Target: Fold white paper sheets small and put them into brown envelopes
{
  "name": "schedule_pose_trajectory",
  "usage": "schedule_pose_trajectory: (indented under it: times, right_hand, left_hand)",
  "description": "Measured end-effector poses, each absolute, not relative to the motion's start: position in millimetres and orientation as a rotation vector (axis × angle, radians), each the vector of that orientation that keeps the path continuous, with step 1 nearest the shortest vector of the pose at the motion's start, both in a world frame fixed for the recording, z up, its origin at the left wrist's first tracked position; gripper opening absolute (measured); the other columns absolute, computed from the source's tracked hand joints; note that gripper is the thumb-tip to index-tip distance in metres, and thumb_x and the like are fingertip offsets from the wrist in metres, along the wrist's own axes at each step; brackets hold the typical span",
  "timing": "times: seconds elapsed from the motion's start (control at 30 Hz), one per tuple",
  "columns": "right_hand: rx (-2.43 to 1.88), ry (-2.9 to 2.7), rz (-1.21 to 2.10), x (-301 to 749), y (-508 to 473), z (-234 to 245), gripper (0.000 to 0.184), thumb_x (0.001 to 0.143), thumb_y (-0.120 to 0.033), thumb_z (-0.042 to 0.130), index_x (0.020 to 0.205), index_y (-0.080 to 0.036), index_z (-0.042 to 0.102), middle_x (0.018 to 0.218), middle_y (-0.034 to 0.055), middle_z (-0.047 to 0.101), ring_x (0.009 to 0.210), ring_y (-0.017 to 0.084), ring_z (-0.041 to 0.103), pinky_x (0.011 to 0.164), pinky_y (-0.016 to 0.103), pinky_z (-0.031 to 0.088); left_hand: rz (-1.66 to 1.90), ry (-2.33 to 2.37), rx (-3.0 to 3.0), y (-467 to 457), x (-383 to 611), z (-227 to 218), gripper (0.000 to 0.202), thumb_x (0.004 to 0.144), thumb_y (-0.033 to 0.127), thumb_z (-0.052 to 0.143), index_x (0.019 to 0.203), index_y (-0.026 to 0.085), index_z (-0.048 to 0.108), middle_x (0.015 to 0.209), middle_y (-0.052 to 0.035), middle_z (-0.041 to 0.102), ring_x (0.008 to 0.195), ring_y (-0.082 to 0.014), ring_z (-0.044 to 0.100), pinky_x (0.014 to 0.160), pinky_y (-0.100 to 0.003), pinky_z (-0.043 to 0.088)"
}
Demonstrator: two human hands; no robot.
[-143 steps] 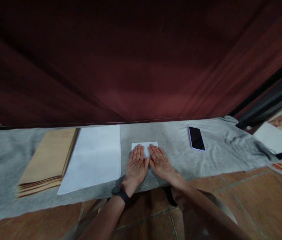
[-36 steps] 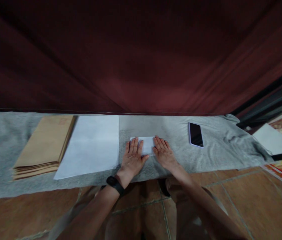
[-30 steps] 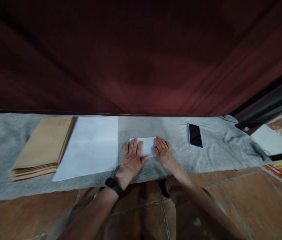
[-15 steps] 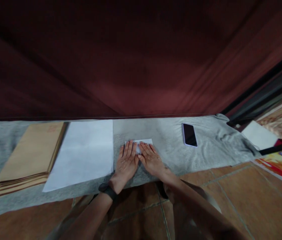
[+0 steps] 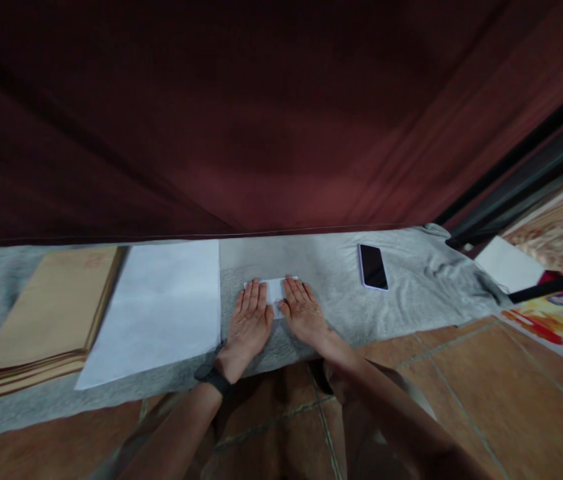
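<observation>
In the head view, two hands lay palm down near each other. The left hand (image 5: 248,320) was flat, its fingers stretched out and close together, gripping nothing; the right hand (image 5: 305,315) was flat in the same way. Under them was one small piece of white paper (image 5: 275,293), its left end beneath the left hand's fingers, its right end beneath the right hand's, and its middle bare between them. Whether it had more than one layer could not be told.

One dark watch (image 5: 214,380) circled the left wrist. Just left of the left hand lay large white paper (image 5: 161,307), the number of sheets unclear. Further left, beside that, was one pile of several brown envelopes (image 5: 46,313), too blurred at the edges to count exactly. One phone (image 5: 373,267) in a pale purple case lay to the right of the right hand, apart from it. One grey cloth (image 5: 306,253) spread beneath all these.
</observation>
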State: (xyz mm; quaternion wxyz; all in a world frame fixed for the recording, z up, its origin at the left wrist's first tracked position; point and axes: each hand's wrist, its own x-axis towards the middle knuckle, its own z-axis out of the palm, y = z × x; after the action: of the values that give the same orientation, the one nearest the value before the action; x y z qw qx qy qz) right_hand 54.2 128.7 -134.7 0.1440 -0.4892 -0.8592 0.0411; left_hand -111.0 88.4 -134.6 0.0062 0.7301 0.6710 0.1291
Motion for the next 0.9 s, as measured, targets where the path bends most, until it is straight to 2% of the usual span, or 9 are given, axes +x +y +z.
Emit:
schedule_pose_trajectory:
  times: [0.43,0.73,0.9]
  right_hand:
    - [-1.556,-2.462,0.122,66.3,129.4,-129.5,0.058,0.107,-0.038,0.036,0.157,-0.008,0.036,0.163,0.0132,0.034,0.152,0.026,0.032,0.125,0.044,0.023]
    - [-1.558,-2.47,0.173,68.3,131.8,-127.9,0.06,0.106,-0.038,0.037,0.157,-0.009,0.035,0.163,0.0135,0.034,0.152,0.027,0.032,0.124,0.045,0.022]
    - [-1.566,-2.446,0.199,66.7,130.3,-125.3,0.059,0.105,-0.036,0.037,0.156,-0.007,0.036,0.163,0.0151,0.034,0.151,0.028,0.033,0.125,0.045,0.022]
  left_hand:
    - [0.323,2.221,2.236,85.2,-108.3,-127.5,0.062,0.1,0.03,0.03,0.154,-0.002,0.035,0.164,-0.0215,0.028,0.154,-0.0301,0.026,0.126,-0.046,0.021]
    - [0.288,2.216,2.205,85.5,-105.3,-119.6,0.061,0.1,0.03,0.032,0.154,0.001,0.037,0.164,-0.0213,0.028,0.154,-0.0324,0.025,0.126,-0.05,0.021]
    - [0.377,2.151,2.222,85.3,-105.6,-116.1,0.06,0.1,0.028,0.032,0.154,0.003,0.037,0.164,-0.0191,0.031,0.154,-0.0292,0.024,0.127,-0.048,0.021]
